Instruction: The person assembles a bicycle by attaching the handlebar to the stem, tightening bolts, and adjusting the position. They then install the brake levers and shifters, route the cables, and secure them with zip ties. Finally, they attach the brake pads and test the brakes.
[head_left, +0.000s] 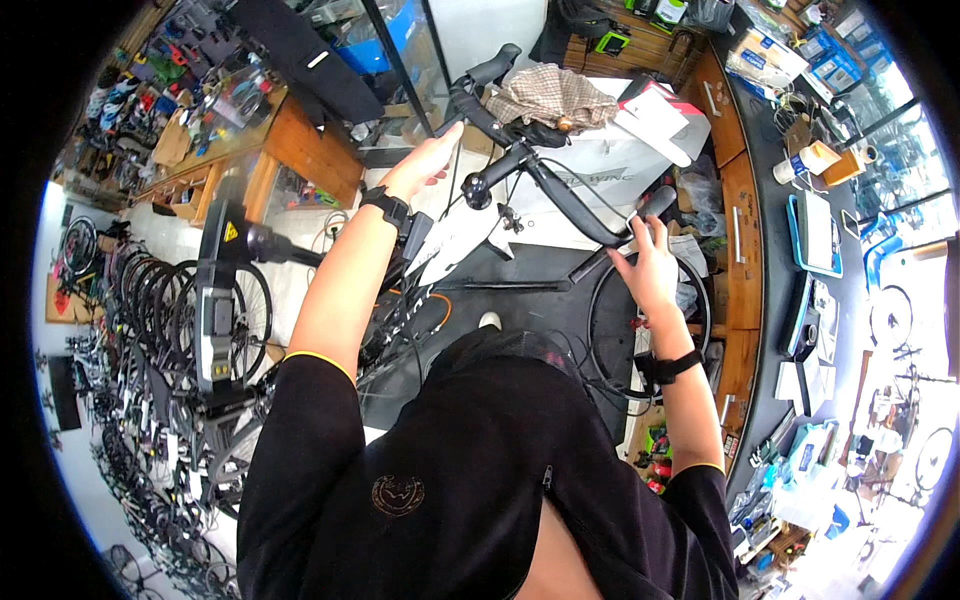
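Clearly, the matt-black curved drop handlebar (pixel 570 205) is sitting in front of you, beyond your torso and between your 2 hands. Your left hand (pixel 422 168) is stretching its fingers out straight at the left bend, with nothing visible in the palm. Your right hand (pixel 648 270) is spreading its fingers over the right bend, thumb apart; you cannot tell from this view how firmly it is gripping, if at all.

With so light-looking a hold, the bar could be swinging round if you are pressing harder on 1 side than on the other. The crumpled brown checked cloth (pixel 555 95) is lying close behind the bar, so a turn could be snagging it. A sharp twist could also be straining the thin black cables near the short black stem (pixel 505 165).

The bar's long axis is running obliquely across you, its left end lying farther away and its right end nearer. Both hoods are pointing forward and to your right, while the stem is running back toward your left.
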